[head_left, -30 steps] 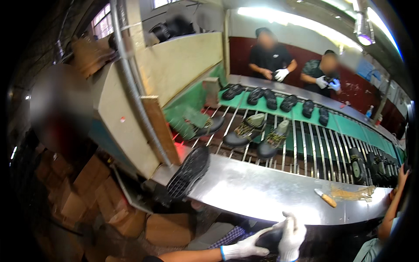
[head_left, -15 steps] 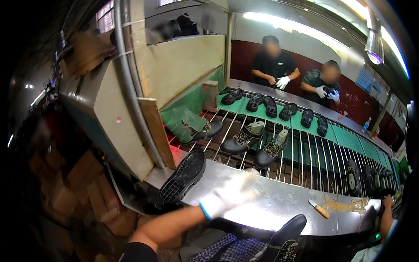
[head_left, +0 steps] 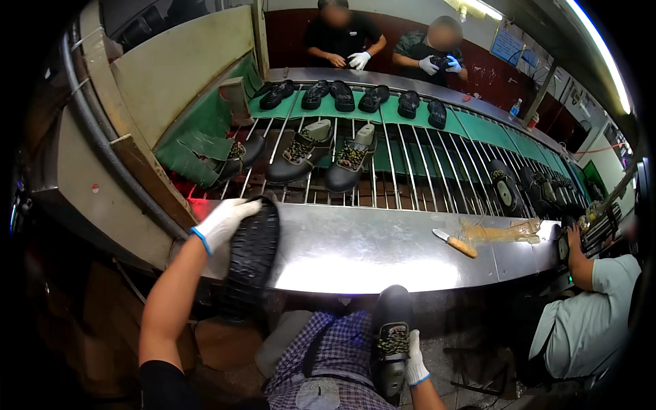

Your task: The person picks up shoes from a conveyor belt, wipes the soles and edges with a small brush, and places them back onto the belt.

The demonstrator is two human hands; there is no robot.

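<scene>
My left hand (head_left: 224, 222), in a white glove with a blue cuff, is closed on the upper end of a black rubber shoe sole (head_left: 257, 251). The sole tilts at the left front edge of the metal ledge, treaded side showing. Low in the view, my right hand (head_left: 415, 361), also gloved, grips the side of a black work shoe (head_left: 393, 306) near its heel. That shoe has patterned laces and a grey last inside, its toe pointing toward the ledge. The right fingers are partly hidden by the shoe.
A wooden-handled knife (head_left: 456, 243) lies on the metal ledge (head_left: 342, 239). Beyond it, lasted shoes (head_left: 298, 154) rest on conveyor rods, with several soles (head_left: 344, 96) on a green strip. Two people work opposite; another person (head_left: 588, 307) sits at the right.
My left hand has moved from the middle of the ledge to the left and taken hold of the sole, which lay there. My right hand has come into view on the shoe.
</scene>
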